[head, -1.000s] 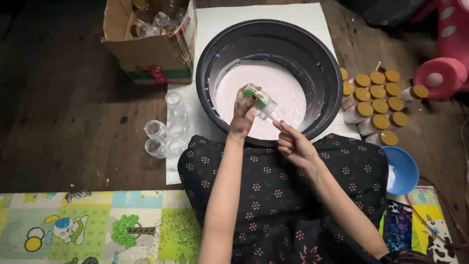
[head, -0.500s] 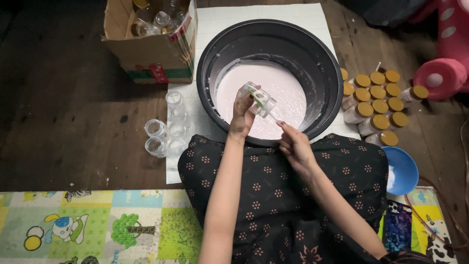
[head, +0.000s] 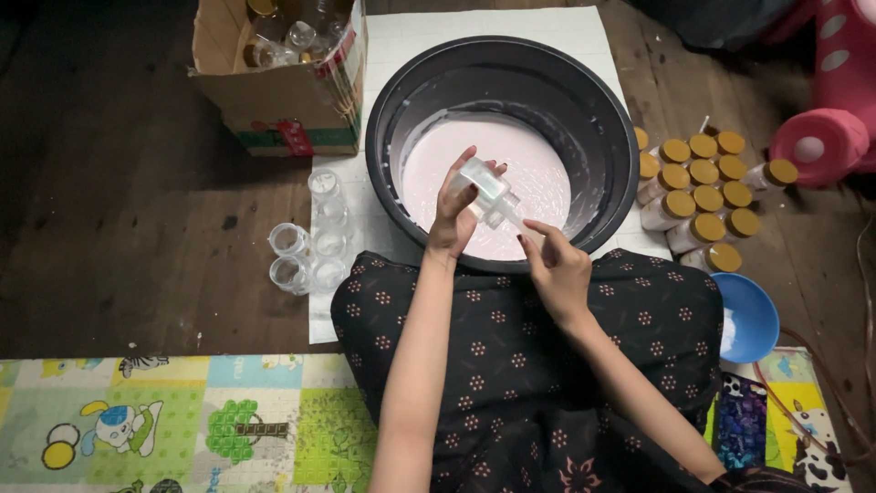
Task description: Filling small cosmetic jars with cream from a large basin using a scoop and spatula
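Observation:
A wide black basin holds pale pink liquid. Over its near side my left hand grips a small clear bottle, tilted toward the right. My right hand is closed around a thin clear tube or syringe whose far end meets the bottle's mouth. Both hands hover just above the basin's near rim, over my dark dotted skirt.
Several empty clear bottles stand left of the basin on a white sheet. A cardboard box with more bottles sits behind them. Filled bottles with gold caps cluster at the right, near a blue bowl. A patterned play mat lies at the front.
The bottle in my left hand has turned, so the green part seen earlier no longer shows. My right hand has drawn slightly back toward me.

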